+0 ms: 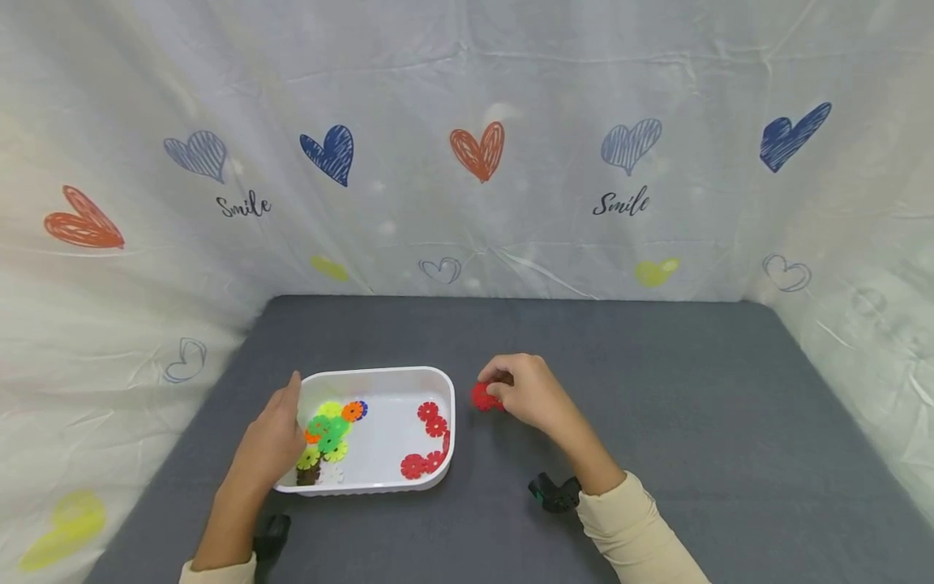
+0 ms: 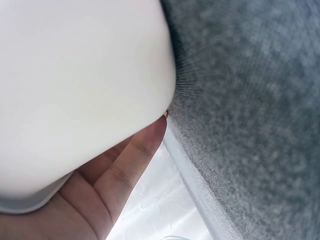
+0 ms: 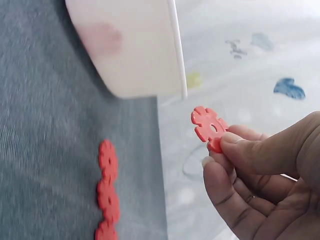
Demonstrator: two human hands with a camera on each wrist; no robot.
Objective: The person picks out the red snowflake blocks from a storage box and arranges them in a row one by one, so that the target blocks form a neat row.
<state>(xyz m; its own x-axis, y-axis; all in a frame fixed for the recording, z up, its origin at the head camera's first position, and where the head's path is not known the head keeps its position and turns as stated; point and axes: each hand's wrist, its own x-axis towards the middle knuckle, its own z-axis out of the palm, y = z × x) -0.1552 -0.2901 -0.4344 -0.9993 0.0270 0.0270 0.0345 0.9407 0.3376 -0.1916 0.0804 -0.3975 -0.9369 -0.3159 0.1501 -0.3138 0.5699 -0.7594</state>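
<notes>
In the head view my left hand [image 1: 268, 442] holds the left end of a white plastic tray [image 1: 379, 488]. Its fingers lie along the tray's outer wall in the left wrist view. My right hand [image 1: 531, 393], just beyond the tray's right end, pinches a red flower-shaped plastic disc [image 3: 207, 125] between thumb and fingertips. Below it on the cloth runs a row of linked red discs [image 3: 108, 195], seen in the right wrist view. More red discs [image 1: 413, 465] lie in the tray's right end. Green discs [image 1: 332, 434] are heaped at its left with yellow, orange, brown and white ones.
Dark grey cloth [image 1: 657, 389] covers the table. A white curtain [image 1: 547, 227] printed with hearts hangs behind and along both sides. Black wrist-worn devices [image 1: 556, 493] show below both hands.
</notes>
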